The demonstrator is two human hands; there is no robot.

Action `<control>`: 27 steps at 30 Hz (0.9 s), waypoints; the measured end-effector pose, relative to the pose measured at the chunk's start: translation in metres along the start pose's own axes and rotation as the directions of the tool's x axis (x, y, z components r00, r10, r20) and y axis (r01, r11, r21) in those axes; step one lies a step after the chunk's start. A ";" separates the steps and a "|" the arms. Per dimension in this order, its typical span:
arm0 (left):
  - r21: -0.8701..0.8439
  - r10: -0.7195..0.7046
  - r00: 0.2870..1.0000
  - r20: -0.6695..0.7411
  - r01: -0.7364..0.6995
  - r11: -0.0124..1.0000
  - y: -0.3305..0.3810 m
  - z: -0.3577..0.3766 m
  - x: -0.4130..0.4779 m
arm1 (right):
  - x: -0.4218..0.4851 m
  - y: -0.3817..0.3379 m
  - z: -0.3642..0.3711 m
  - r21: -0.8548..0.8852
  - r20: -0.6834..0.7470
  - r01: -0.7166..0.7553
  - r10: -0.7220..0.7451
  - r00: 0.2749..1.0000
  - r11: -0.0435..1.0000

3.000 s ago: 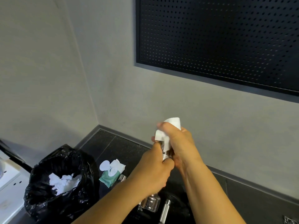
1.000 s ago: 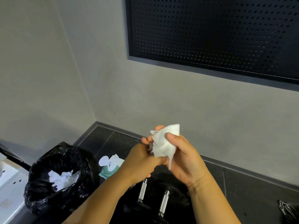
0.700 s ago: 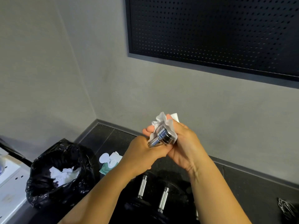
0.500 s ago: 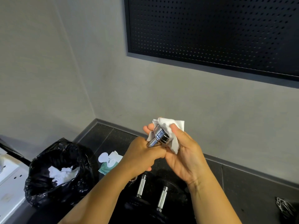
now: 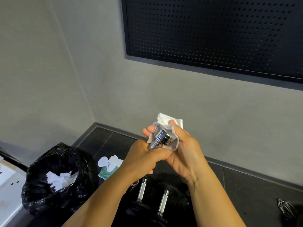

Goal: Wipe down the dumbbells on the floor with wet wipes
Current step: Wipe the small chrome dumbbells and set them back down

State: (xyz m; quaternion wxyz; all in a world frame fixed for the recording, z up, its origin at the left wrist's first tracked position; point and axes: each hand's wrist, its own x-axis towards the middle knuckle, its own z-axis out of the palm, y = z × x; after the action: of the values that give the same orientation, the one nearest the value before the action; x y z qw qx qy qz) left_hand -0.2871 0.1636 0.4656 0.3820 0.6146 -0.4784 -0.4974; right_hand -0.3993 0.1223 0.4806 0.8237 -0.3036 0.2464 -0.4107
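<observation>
Peeled back since second ago: wet wipe, chrome end of dumbbell bared. Left hand fisted round dumbbell; right hand curled round wet wipe behind end, both raised above-right of bin bag.

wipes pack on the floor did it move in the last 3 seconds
No. The wipes pack lies just right of the black bin bag, near the baseboard, as before; only the camera shifted.

Crumpled white wipes lie in the black plastic bin bag at left. Just right of it lies the green wipes packet, then two chrome-handled dumbbells.
</observation>
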 end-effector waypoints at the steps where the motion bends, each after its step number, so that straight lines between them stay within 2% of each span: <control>1: -0.002 -0.005 1.000 0.001 0.005 1.000 -0.002 -0.001 0.000 | -0.003 0.004 -0.002 0.016 0.018 0.019 -0.019 1.000 1.000; 3: 0.000 -0.010 1.000 -0.003 0.010 1.000 -0.005 -0.001 0.000 | -0.007 0.010 -0.004 0.001 0.027 0.052 -0.052 0.998 0.999; 7: 0.030 0.000 0.999 -0.042 0.001 1.000 -0.006 0.001 0.000 | -0.002 0.008 0.001 -0.210 -0.039 0.038 -0.047 0.998 0.977; 9: 0.034 -0.010 0.998 -0.058 0.012 0.999 -0.006 0.001 0.001 | 0.003 0.002 0.006 -0.256 -0.063 0.014 -0.032 0.997 0.967; 12: 0.043 -0.003 0.998 -0.058 0.006 0.999 -0.005 0.001 0.002 | 0.012 -0.004 0.012 -0.209 -0.108 -0.021 -0.002 0.994 0.978; 18: -0.100 -0.076 0.997 -0.003 0.075 0.992 -0.010 0.002 0.002 | 0.026 0.006 0.007 -0.004 -0.177 -0.068 0.066 0.982 0.998; 21: -0.181 -0.126 0.992 0.013 0.126 0.975 -0.015 -0.001 0.003 | 0.030 0.020 0.000 0.076 -0.251 -0.025 0.044 0.967 0.997; 22: -0.200 -0.138 0.990 0.017 0.138 0.970 -0.018 -0.002 0.004 | 0.031 0.026 -0.004 0.043 -0.298 0.000 0.013 0.954 0.999; 24: -0.224 -0.167 0.986 0.027 0.169 0.960 -0.023 -0.009 0.007 | 0.032 0.037 -0.014 -0.160 -0.418 0.034 -0.099 0.903 0.986; 27: -0.312 -0.249 0.967 0.056 0.254 0.915 -0.030 -0.018 0.013 | 0.033 0.051 -0.026 -0.477 -0.481 0.010 -0.270 0.834 0.879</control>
State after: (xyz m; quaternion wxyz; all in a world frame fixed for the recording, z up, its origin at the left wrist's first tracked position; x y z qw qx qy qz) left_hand -0.2627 0.1584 0.4383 0.4048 0.5980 -0.3122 -0.6173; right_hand -0.3714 0.1123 0.4217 0.5943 -0.3795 0.5310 -0.4701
